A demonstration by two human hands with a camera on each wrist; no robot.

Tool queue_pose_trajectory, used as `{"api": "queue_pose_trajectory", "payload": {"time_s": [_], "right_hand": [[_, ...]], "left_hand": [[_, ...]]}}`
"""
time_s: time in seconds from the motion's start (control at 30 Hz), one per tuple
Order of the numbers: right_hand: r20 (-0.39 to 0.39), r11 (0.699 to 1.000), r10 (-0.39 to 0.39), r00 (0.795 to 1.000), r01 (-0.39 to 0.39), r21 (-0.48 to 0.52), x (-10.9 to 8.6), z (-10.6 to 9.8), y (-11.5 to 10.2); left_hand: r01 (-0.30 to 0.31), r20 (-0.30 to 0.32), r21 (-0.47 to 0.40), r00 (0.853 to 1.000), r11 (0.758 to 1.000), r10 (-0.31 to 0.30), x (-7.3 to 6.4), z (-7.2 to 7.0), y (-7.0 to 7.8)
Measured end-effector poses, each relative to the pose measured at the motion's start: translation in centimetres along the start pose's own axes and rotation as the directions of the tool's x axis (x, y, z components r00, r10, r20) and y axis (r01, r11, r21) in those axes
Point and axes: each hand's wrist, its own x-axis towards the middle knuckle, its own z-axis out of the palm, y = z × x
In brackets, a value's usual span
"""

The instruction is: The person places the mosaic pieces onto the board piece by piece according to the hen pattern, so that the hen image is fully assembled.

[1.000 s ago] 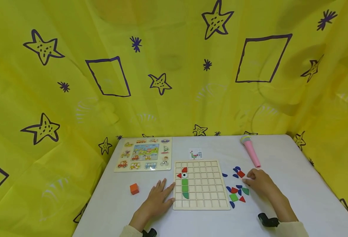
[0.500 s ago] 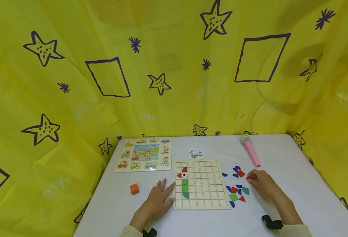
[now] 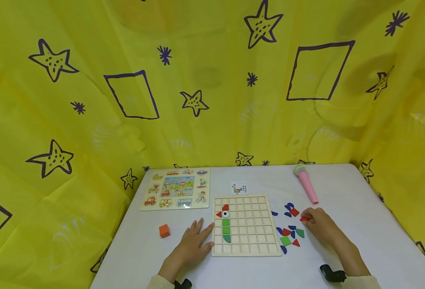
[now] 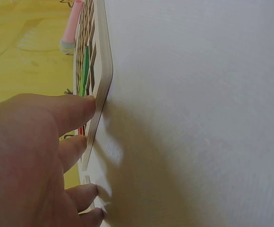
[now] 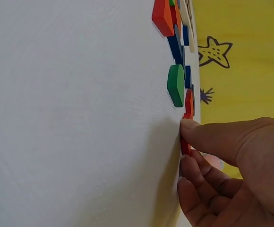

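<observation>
A pale wooden grid board [image 3: 250,228] lies flat on the white table. In its left columns sit a red quarter-round [image 3: 225,207], a red triangle [image 3: 218,214], an eye tile [image 3: 225,214], two green squares [image 3: 225,226] and a green quarter-round [image 3: 227,238]. My left hand [image 3: 191,244] rests with spread fingers, thumb and fingertip touching the board's left edge. To the right, my right hand [image 3: 321,225] pinches a flat red piece [image 5: 186,145] between thumb and fingers, close over the table; its outline is partly covered. Loose blue half-rounds [image 3: 283,249] and a green quarter-round [image 5: 175,85] lie beside that hand.
Behind the board is a small pattern card [image 3: 239,188]. A vehicle picture puzzle [image 3: 178,204] lies back left, an orange cube [image 3: 164,230] in front of it. A pink toy microphone [image 3: 307,186] lies back right. Loose red square [image 3: 294,212] and green square [image 3: 285,241] are right of the board.
The right hand has drawn slightly right, and the red piece now shows pinched in its fingers, tilted flatter than half a second ago. The left hand and board have stayed put.
</observation>
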Motion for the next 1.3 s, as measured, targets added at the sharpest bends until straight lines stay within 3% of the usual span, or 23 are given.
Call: {"api": "queue_pose_trajectory", "payload": {"time_s": [0.33, 0.8, 1.1, 1.3], "right_hand": [[0.017, 0.999, 0.037, 0.999, -0.038, 0.023, 0.2, 0.1, 0.1], [0.017, 0.999, 0.032, 0.999, -0.032, 0.002, -0.1, 0.6, -0.7], [-0.011, 0.998, 0.061, 0.998, -0.061, -0.013, -0.1, -0.6, -0.6], [0.019, 0.997, 0.069, 0.997, -0.069, -0.024, 0.2, -0.7, -0.6]], "left_hand": [[-0.009, 0.0, 0.003, 1.0, 1.0, 0.009, -0.2, -0.2, 0.1], [-0.013, -0.008, -0.007, 1.0, 1.0, 0.013, -0.1, -0.1, 0.1], [-0.018, -0.012, -0.012, 1.0, 1.0, 0.018, -0.1, -0.2, 0.1], [-0.022, -0.016, -0.014, 1.0, 1.0, 0.022, -0.2, -0.3, 0.3]]}}
